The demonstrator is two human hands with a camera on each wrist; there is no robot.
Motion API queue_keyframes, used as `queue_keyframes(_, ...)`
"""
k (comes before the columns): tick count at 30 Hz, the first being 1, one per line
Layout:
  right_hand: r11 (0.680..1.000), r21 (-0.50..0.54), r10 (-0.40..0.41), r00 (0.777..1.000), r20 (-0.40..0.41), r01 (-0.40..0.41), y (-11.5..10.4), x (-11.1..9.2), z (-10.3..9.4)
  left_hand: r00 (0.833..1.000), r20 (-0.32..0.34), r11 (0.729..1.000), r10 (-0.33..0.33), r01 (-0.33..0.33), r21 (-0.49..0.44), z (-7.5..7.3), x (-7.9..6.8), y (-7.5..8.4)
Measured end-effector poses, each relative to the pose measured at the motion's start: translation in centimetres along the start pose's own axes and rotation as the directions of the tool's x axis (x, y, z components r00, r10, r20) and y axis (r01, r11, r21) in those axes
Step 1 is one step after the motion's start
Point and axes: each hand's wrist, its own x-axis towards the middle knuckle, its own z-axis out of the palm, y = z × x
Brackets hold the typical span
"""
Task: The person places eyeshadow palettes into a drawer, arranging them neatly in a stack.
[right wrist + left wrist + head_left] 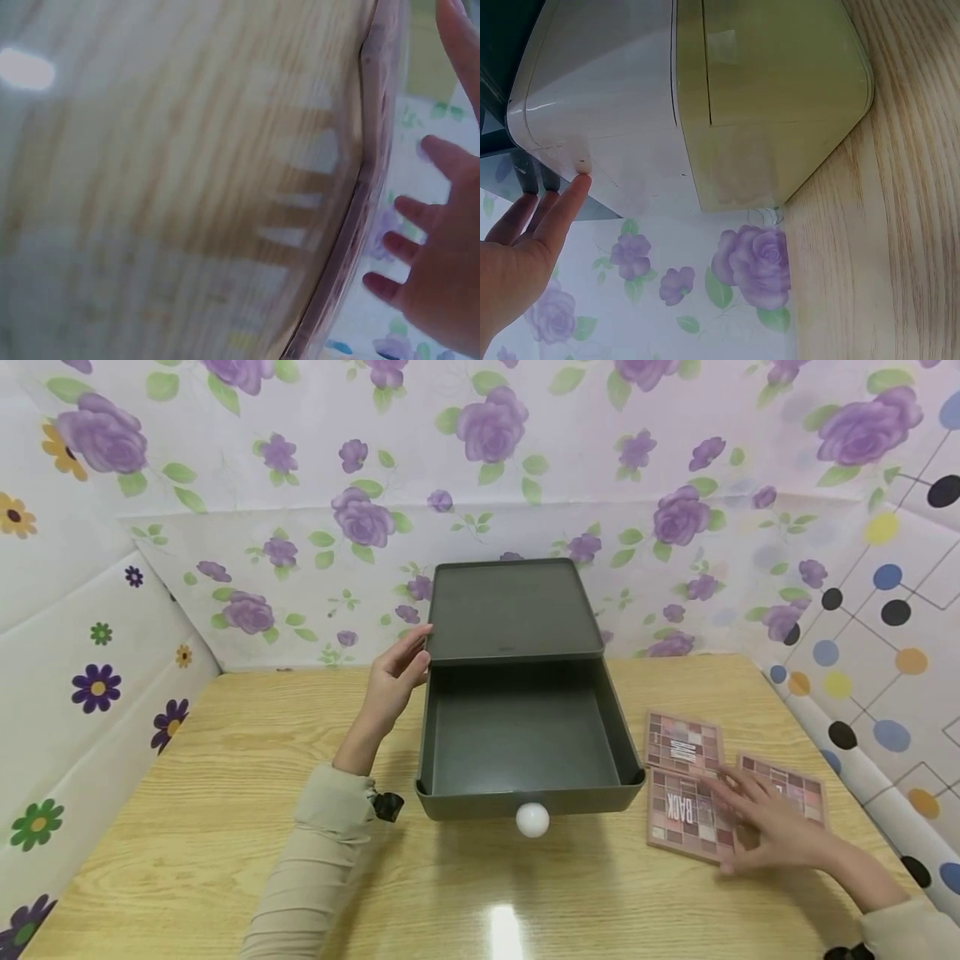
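A drawer unit (517,610) with a dark grey top stands on the table, its top drawer (525,743) pulled out and bare inside; a round white knob (532,820) is on the front. My left hand (393,681) rests its fingertips against the unit's left side. From the left wrist view, the unit has a white section (604,97) and a yellow-green section (780,82). Over at the right, three eyeshadow palettes (678,814) lie close together. My right hand (772,827) hovers over them with spread fingers, and partly hides two; contact is hard to tell.
The wooden table (225,810) runs up to a flowered sheet (300,552) behind the unit. Patterned side sheets stand at left and right, the right one (892,685) near the palettes.
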Motion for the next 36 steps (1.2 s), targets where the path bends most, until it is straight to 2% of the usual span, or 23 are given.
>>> queue_keyframes(6,0.992,-0.106,0.075,0.995,0.066,-0.067,-0.2,-1.1,0.3,1.0,-0.003,1.0,0.005,-0.005,0.006,0.1,0.0,0.1)
queue_keyframes(11,0.983,-0.125,0.148,0.985,0.092,-0.136,-1.1,-1.1,0.4,1.0,-0.012,1.0,0.007,-0.007,0.007,0.1,-0.2,0.1)
queue_keyframes(14,0.98,-0.135,0.162,0.982,0.093,-0.149,-1.6,-1.2,0.6,1.0,-0.014,1.0,0.008,-0.008,0.009,0.0,-0.2,0.1)
queue_keyframes(20,0.988,-0.132,0.089,0.996,0.027,-0.085,-2.0,-1.1,1.0,1.0,-0.023,1.0,0.013,-0.012,0.015,-0.2,-0.3,0.1)
queue_keyframes(26,0.99,-0.134,0.043,0.999,-0.019,-0.045,-2.1,-0.7,1.0,1.0,-0.023,1.0,0.003,-0.002,0.018,-0.1,-0.2,0.0)
queue_keyframes(34,0.998,-0.066,-0.018,0.996,-0.085,0.012,-2.7,-0.5,-0.3,1.0,-0.013,1.0,-0.003,0.003,0.018,0.2,-0.2,0.0)
queue_keyframes(36,0.999,-0.042,-0.006,0.996,-0.09,0.003,-2.8,-0.5,-0.7,1.0,-0.016,1.0,-0.002,0.003,0.019,0.1,-0.2,-0.1)
